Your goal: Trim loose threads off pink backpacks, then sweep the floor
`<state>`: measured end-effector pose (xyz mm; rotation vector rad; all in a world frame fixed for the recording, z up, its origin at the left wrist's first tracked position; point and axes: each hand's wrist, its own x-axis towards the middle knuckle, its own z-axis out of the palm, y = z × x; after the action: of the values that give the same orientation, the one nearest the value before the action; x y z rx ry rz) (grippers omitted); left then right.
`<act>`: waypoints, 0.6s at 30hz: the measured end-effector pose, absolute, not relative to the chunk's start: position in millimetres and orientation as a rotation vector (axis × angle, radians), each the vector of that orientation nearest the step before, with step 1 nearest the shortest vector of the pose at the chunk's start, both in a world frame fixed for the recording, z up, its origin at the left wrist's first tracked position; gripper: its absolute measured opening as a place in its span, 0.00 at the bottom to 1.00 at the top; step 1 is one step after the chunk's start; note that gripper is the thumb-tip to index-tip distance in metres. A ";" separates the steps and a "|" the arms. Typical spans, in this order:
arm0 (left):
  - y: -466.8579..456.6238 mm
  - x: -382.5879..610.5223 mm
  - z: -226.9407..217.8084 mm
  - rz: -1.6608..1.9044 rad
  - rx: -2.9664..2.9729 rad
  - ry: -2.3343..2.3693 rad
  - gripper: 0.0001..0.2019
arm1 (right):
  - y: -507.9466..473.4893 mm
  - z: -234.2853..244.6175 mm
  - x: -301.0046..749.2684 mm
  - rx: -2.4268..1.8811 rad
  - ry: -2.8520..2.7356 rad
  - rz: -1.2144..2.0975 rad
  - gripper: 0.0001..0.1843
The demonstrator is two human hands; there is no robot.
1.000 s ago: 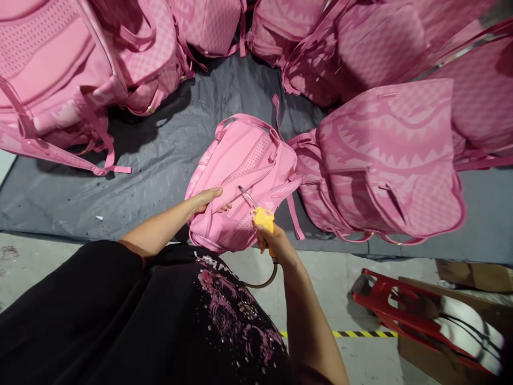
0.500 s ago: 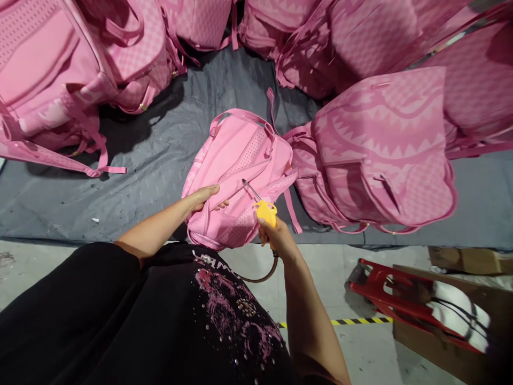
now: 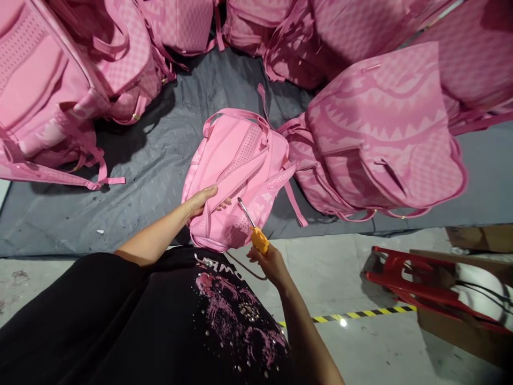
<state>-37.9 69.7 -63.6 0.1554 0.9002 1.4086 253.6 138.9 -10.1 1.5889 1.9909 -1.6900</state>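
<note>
A small pink backpack [image 3: 224,147] lies on the grey cloth-covered table in front of me, its back panel and padded straps facing up. My left hand [image 3: 202,201] is closed around one shoulder strap [image 3: 229,188] near the bag's lower left, thumb on top. In my right hand [image 3: 269,264] is a yellow air blow gun [image 3: 259,240] with a thin metal nozzle. The nozzle tip points up and left, over the lower part of the bag near the strap. Below the right hand, a brown hose [image 3: 246,269] curves past my shirt.
A larger pink backpack [image 3: 372,128] with a toothed print stands touching the small one on the right. Several more pink backpacks line the table's [image 3: 144,198] back and left. On the floor at right are a red-framed object [image 3: 409,275] and cardboard [image 3: 452,331].
My right hand has drawn the blow gun down toward me, and its nozzle tip sits lower and slightly left. The left hand keeps its hold on the strap. The view has shifted slightly.
</note>
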 end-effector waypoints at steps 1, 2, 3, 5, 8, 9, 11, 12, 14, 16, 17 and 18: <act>69.8 -36.7 -61.9 1.413 0.160 0.900 0.24 | 136.0 -11.0 255.2 1.620 1.946 -1.736 0.25; 70.0 -35.4 -60.0 1.417 0.166 0.900 0.25 | 134.6 -11.5 257.5 1.673 1.909 -1.768 0.23; 70.1 -34.4 -57.9 1.417 0.172 0.903 0.25 | 134.7 -12.0 260.5 1.757 1.878 -1.780 0.23; 69.4 -35.0 -53.0 1.395 0.208 0.919 0.28 | 138.6 -15.9 268.1 1.962 1.840 -1.783 0.22; 60.7 -48.6 -43.8 1.430 0.317 1.048 0.32 | 147.9 -35.8 280.7 2.211 1.882 -1.737 0.24; 54.8 -56.9 -40.9 1.495 0.335 1.154 0.33 | 150.6 -46.6 283.9 2.257 1.878 -1.718 0.24; 40.1 -76.2 -38.3 1.636 0.271 1.467 0.31 | 155.3 -72.3 286.6 2.299 1.808 -1.717 0.26; 32.3 -85.1 -39.7 1.648 0.185 1.647 0.31 | 157.6 -85.8 285.6 2.308 1.753 -1.745 0.27; 18.7 -96.0 -49.0 1.476 -0.005 1.881 0.32 | 162.4 -110.4 278.4 2.307 1.685 -1.819 0.30; 9.7 -94.7 -65.3 1.327 -0.029 1.833 0.39 | 166.8 -127.9 266.9 2.322 1.688 -1.841 0.30; 6.8 -90.4 -74.6 1.322 0.006 1.765 0.42 | 168.5 -133.2 260.7 2.326 1.709 -1.834 0.30; 4.7 -84.9 -83.7 1.343 0.046 1.686 0.42 | 169.6 -136.3 254.8 2.324 1.746 -1.812 0.30</act>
<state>-84.9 4.7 -83.7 0.0464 1.6856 1.3434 254.8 169.6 -136.3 2.3238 1.7459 -1.8120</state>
